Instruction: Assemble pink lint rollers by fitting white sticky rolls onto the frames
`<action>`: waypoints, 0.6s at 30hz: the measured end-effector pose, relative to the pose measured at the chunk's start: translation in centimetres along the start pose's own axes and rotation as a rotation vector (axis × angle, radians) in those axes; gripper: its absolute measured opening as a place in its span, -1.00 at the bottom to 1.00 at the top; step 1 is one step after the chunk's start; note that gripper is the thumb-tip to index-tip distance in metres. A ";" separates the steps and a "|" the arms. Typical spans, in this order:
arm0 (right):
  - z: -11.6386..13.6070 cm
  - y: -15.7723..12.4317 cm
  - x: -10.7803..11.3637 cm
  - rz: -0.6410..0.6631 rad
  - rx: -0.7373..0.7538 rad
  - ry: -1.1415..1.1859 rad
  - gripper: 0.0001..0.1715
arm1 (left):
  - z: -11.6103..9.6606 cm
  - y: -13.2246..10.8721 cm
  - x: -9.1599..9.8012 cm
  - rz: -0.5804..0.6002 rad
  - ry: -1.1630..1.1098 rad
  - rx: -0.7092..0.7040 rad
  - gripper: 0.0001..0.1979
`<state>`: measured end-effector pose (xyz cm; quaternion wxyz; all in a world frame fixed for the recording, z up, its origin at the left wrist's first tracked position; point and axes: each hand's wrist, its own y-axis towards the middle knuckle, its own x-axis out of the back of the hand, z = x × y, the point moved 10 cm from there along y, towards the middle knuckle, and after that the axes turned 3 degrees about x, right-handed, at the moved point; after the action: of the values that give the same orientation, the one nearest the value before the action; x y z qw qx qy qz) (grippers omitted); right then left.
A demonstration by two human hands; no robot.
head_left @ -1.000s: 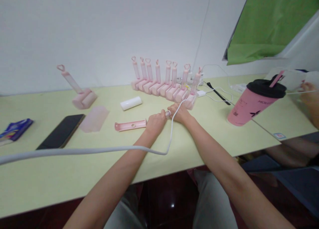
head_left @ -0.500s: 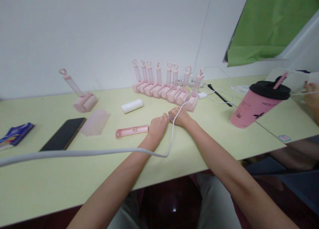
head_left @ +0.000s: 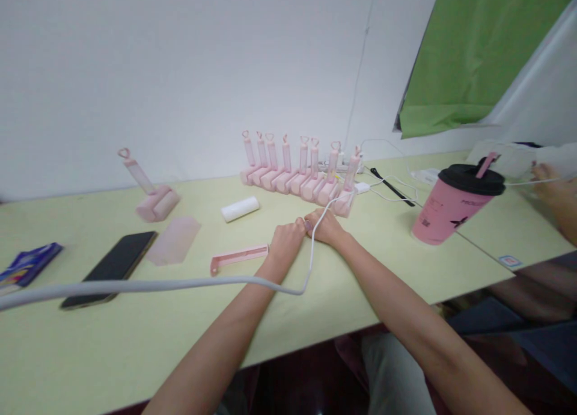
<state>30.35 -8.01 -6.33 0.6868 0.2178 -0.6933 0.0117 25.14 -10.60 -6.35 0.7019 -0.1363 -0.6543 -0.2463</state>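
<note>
My left hand (head_left: 288,242) is closed, knuckles up, low over the table. A long pink trough-shaped shell (head_left: 238,257) sticks out from its left side, and the hand appears wrapped round its other end. Against it, my right hand (head_left: 325,225) is closed too, fingertips meeting the left hand's. Between the two shows a small pinkish, shiny piece (head_left: 308,225); whether it belongs to the shell I cannot tell. A white cable (head_left: 312,246) crosses the view in front of my hands. Left of them lies a white cylinder (head_left: 240,209).
Several pink devices with clear tubes and heart-shaped loops (head_left: 301,183) stand in a row behind; another (head_left: 157,203) stands left. A phone (head_left: 112,261), pinkish translucent sheet (head_left: 174,240) and blue packet (head_left: 31,264) lie left. Right are a pink cup (head_left: 451,213), a black strap (head_left: 392,187) and another person's hand (head_left: 552,186).
The pink shell has turned about its length, so its side now shows instead of its hollow face. My hands stay together. The whole scene sits lower as the camera tilts.
</note>
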 end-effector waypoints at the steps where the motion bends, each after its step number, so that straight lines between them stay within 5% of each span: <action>1: -0.1 0.1 0.1 -0.009 -0.006 0.004 -0.66 | 0.2 0.0 0.2 -0.034 0.021 0.001 -0.78; 9: -1.2 0.7 2.4 -0.123 -0.066 0.041 -0.69 | 2.0 -0.2 3.3 -0.201 0.017 -0.005 -0.74; 18: -0.7 0.7 3.1 -0.133 -0.030 0.095 -0.79 | 2.5 -0.5 2.9 -0.221 0.036 -0.065 -0.62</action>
<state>30.90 -8.09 -3.16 0.7213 0.2522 -0.6441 -0.0340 22.83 -10.20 -3.25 0.6773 -0.0816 -0.6444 -0.3454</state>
